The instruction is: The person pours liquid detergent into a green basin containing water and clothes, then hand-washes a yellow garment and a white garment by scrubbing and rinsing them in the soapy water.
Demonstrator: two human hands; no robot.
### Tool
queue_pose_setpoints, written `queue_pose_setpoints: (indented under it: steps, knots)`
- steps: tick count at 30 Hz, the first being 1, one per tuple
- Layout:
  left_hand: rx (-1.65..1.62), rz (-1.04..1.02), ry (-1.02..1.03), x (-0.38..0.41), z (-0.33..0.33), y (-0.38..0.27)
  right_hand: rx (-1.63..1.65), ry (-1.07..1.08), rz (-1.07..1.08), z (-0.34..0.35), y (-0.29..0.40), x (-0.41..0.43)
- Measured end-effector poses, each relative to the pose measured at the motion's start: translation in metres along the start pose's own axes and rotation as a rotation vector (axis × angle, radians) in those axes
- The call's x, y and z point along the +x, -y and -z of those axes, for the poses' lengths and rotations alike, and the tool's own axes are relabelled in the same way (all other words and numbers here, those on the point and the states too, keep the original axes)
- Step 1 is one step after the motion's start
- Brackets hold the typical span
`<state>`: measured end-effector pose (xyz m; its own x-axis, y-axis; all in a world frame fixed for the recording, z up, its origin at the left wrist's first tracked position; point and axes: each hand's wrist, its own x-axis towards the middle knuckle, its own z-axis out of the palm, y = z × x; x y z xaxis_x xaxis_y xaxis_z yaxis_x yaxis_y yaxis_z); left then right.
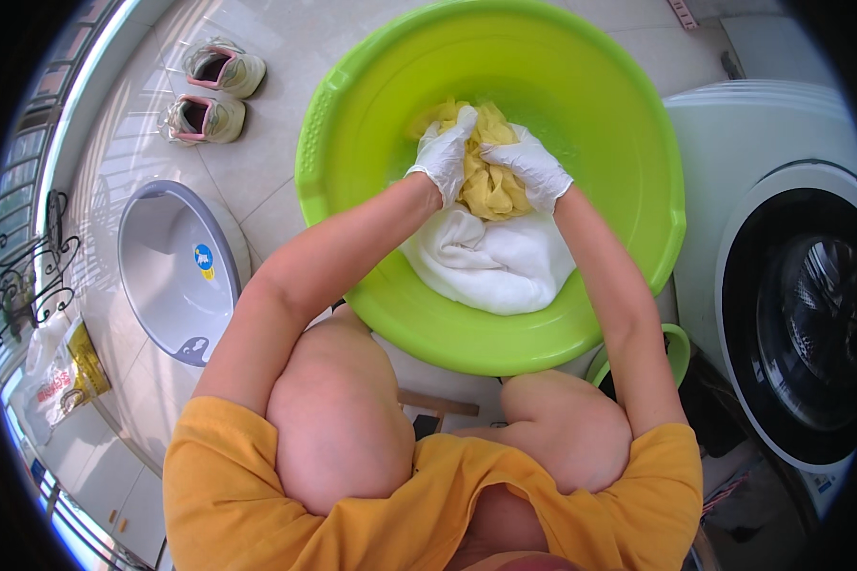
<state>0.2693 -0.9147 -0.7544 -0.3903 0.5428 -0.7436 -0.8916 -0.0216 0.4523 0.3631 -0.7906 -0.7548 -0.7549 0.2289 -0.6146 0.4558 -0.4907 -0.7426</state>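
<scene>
A bunched yellow cloth point(498, 187) is gripped between my two hands over a large lime-green plastic basin point(614, 178). My left hand point(446, 153), in a thin white glove, holds its left side with the thumb upward. On the other side my right hand point(532, 165), gloved the same way, presses its fingers into the folds. Part of the cloth spreads behind my hands, toward shallow clear water point(553, 132). Closer to me, a folded white cloth point(496, 264) lies in the basin against its near wall.
At left are a pair of sneakers point(214, 93) and a grey-white plastic tub point(164, 271). A front-loading washing machine point(750, 157) stands close on the right. A smaller green container point(677, 353) sits partly under the basin's rim. Farther left lies a plastic bag point(53, 378).
</scene>
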Motion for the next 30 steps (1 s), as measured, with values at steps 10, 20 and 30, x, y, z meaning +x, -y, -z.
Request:
queue_pose_setpoints:
  steps: [10, 20, 30]
  knots:
    - [-0.177, 0.168, 0.442, -0.018, -0.004, -0.014, 0.355, -0.156, 0.277, -0.002, 0.047, -0.073]
    - [-0.001, -0.385, -0.049, -0.026, -0.015, -0.040, -0.233, -0.790, 0.379, 0.071, 0.003, -0.114]
    - [0.283, -0.375, -0.328, 0.017, 0.018, -0.008, -1.177, -0.613, 0.434, 0.018, 0.035, -0.010]
